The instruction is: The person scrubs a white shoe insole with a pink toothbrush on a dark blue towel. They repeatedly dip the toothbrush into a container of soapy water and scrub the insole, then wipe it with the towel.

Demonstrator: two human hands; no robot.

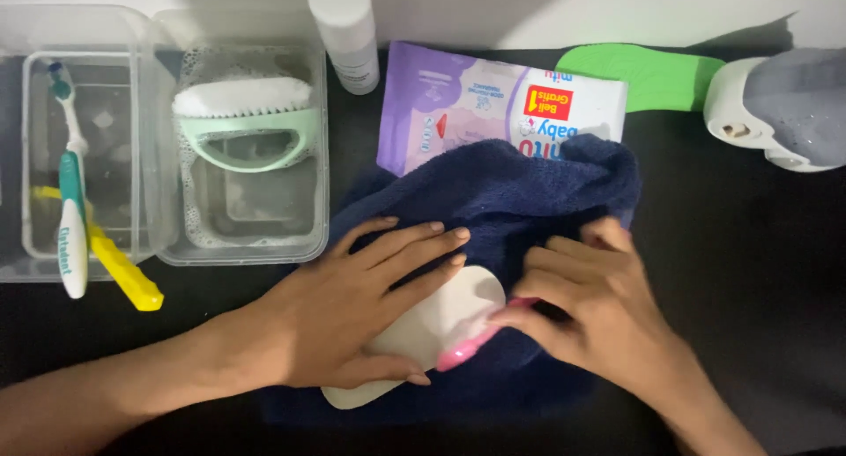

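Observation:
A white flat insole-shaped piece lies on a dark blue towel in the middle of the black table. My left hand lies flat on the white piece, fingers spread, pressing it down. My right hand grips a pink brush handle, its end against the white piece's right edge. The brush's head is hidden under my fingers.
Two clear plastic tubs stand at the left: one holds soapy water and a green scrub brush, the other two toothbrushes. A white bottle, a wipes pack, a green insole and a grey-white shoe sit behind.

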